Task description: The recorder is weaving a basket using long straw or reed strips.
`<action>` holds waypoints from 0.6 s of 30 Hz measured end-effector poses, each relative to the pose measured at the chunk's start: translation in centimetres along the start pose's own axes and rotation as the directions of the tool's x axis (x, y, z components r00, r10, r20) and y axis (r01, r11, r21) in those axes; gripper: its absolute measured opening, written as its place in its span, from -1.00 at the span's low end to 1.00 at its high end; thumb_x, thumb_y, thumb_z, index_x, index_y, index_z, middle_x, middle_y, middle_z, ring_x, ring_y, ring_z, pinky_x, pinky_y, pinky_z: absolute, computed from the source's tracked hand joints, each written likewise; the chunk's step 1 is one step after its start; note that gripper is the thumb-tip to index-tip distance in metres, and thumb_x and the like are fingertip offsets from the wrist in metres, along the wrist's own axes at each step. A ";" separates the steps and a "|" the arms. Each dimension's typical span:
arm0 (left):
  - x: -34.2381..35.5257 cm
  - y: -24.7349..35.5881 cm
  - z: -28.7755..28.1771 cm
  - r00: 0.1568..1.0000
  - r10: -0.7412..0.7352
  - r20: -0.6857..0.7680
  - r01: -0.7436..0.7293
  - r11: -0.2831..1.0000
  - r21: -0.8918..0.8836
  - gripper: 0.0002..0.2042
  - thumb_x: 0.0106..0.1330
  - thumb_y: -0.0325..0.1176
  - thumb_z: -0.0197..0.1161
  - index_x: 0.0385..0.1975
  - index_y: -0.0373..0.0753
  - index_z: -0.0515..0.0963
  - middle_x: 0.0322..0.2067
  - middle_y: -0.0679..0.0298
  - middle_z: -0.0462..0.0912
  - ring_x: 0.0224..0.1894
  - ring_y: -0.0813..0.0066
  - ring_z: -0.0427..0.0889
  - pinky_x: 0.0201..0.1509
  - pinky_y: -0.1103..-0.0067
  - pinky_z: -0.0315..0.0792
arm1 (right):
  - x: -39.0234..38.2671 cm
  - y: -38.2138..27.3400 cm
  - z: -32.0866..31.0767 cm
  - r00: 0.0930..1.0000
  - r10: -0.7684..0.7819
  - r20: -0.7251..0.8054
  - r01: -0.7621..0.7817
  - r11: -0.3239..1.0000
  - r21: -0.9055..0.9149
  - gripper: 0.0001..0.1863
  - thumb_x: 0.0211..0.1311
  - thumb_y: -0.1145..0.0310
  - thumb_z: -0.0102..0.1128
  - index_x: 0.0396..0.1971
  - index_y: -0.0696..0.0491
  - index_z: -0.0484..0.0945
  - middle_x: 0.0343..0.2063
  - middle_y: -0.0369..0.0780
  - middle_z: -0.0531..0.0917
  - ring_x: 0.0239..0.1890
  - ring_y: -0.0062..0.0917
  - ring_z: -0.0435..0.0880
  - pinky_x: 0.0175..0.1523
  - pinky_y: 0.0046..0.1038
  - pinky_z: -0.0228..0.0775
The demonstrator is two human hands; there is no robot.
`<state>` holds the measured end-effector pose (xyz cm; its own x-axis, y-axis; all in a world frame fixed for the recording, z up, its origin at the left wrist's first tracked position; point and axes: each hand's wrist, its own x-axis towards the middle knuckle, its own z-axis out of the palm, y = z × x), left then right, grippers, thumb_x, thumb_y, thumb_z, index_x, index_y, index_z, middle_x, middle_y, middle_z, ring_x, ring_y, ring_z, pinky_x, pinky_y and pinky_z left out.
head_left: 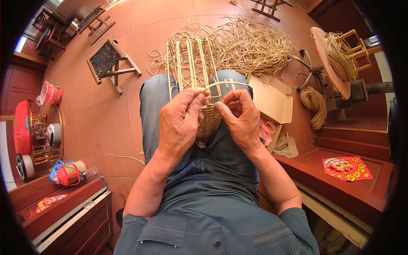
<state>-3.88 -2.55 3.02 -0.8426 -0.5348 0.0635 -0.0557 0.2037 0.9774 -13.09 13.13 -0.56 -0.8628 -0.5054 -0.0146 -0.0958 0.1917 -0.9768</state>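
Between my knees stands a narrow wire-like frame [169, 55] with pale cords [191, 63] strung lengthwise. Its near end is a tightly woven brown section [208, 121], partly hidden by my hands. My left hand [180, 117] is closed at the left of this weave, thumb and forefinger pinching a tan cord [231, 82]. From there the cord arcs right and passes behind the other hand. My right hand [242, 117] has its thumb and forefinger pinched together at the weave's right edge, seemingly on the same cord; the exact grip is partly hidden.
Beyond the frame spreads a large tangle of cord [259, 46]. An open cardboard box [272, 100] sits by my right knee, near a hanging cord bundle [313, 106]. A woven-top folding stool [104, 59] stands at left. Scissors [235, 4] lie far off.
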 end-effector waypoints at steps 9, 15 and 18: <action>0.9 1.0 0.0 0.998 0.056 0.026 -0.055 0.998 -0.010 -0.88 0.47 -0.51 0.40 -0.10 -0.39 0.73 -0.30 0.11 0.76 -0.32 0.39 0.76 -0.21 0.48 0.59 | 0.3 0.1 1.4 0.951 -0.284 -0.120 0.270 0.956 -0.117 -0.83 0.32 0.59 0.45 -0.17 0.13 0.64 -0.30 -0.23 0.61 -0.41 -0.59 0.72 -0.32 -0.53 0.64; 1.3 0.9 -0.4 0.969 0.168 0.179 -0.195 0.970 0.145 -0.90 0.44 -0.48 0.37 -0.14 -0.33 0.71 -0.27 0.09 0.76 -0.23 0.12 0.79 -0.13 0.40 0.63 | 0.1 0.7 1.7 0.907 -0.399 -0.134 0.372 0.909 -0.189 -0.83 0.30 0.64 0.42 -0.15 0.13 0.72 -0.28 -0.19 0.65 -0.39 -0.51 0.73 -0.30 -0.50 0.63; 1.3 0.6 -0.5 0.908 0.349 0.230 -0.417 0.799 0.433 -0.91 0.41 -0.47 0.36 -0.16 -0.27 0.70 -0.23 0.13 0.72 -0.15 0.06 0.75 -0.06 0.31 0.63 | 0.0 1.0 1.3 0.848 -0.520 -0.104 0.483 0.838 -0.256 -0.77 0.28 0.65 0.42 -0.09 0.13 0.74 -0.28 -0.15 0.66 -0.36 -0.42 0.72 -0.28 -0.42 0.60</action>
<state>-4.78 -3.51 3.83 -0.9083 -0.2258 0.3522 0.0747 0.7408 0.6676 -12.59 12.22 -1.84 -0.7330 -0.4405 0.5183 -0.6238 0.1317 -0.7704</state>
